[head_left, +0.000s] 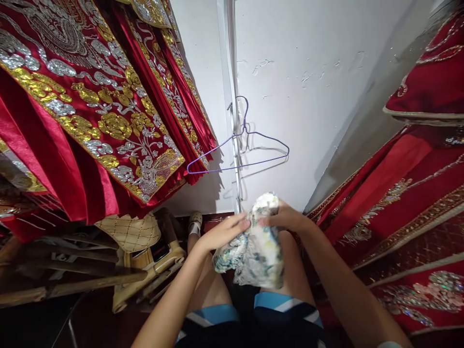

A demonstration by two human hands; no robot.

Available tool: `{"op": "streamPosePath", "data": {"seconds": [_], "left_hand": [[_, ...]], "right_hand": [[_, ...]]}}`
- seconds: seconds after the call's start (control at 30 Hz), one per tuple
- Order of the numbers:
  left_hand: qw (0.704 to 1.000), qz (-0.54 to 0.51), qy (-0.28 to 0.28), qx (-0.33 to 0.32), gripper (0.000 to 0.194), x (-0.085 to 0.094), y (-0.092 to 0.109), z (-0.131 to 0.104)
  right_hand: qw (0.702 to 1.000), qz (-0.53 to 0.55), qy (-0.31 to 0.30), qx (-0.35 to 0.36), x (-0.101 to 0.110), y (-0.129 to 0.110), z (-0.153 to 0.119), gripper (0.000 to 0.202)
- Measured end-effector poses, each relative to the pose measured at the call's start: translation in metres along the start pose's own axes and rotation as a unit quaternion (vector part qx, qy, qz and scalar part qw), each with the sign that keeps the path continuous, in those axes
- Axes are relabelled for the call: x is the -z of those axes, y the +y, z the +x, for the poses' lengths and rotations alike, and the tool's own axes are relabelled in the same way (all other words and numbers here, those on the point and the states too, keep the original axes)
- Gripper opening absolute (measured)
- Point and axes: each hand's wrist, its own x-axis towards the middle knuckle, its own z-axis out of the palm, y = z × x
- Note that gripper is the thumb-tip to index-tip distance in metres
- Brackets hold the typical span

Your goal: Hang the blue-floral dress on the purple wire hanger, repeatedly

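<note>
A crumpled piece of white cloth (261, 256) with green and yellow patches hangs in front of my legs, slightly blurred. My left hand (230, 229) grips it from the left, with thumb and fingers on the fabric. From the right, my right hand (281, 218) holds the upper part, its fingers partly behind the cloth. The cloth's exact kind cannot be made out. Above my hands a purple wire hanger (246, 131) hangs by its hook against the wall, with nothing on it.
Red garments with gold and silver embroidery (119, 121) hang at the left. More red beaded garments (409, 203) are close on the right. A white vertical rail (229, 58) runs along the white wall (300, 43). Bamboo furniture (152, 275) and a cream quilted bag (132, 231) stand lower left.
</note>
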Motion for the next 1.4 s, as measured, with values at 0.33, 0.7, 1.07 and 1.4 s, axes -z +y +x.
{"op": "streamPosePath", "data": {"seconds": [0.33, 0.7, 1.07, 1.4], "left_hand": [[0.927, 0.335, 0.064, 0.156, 0.035, 0.056, -0.008, -0.052], [0.843, 0.435, 0.247, 0.196, 0.041, 0.123, 0.01, -0.049], [0.859, 0.314, 0.398, -0.065, 0.024, 0.124, 0.065, 0.025], [0.849, 0.392, 0.325, -0.141, 0.029, 0.126, 0.059, 0.053]], "right_hand": [[0.944, -0.17, 0.215, 0.182, 0.056, -0.03, 0.087, 0.035], [0.916, -0.233, 0.272, 0.179, 0.066, 0.006, 0.076, 0.012], [0.902, -0.26, 0.289, 0.189, 0.058, -0.007, 0.033, 0.017], [0.814, -0.315, 0.433, 0.223, 0.111, -0.044, 0.021, 0.062]]}}
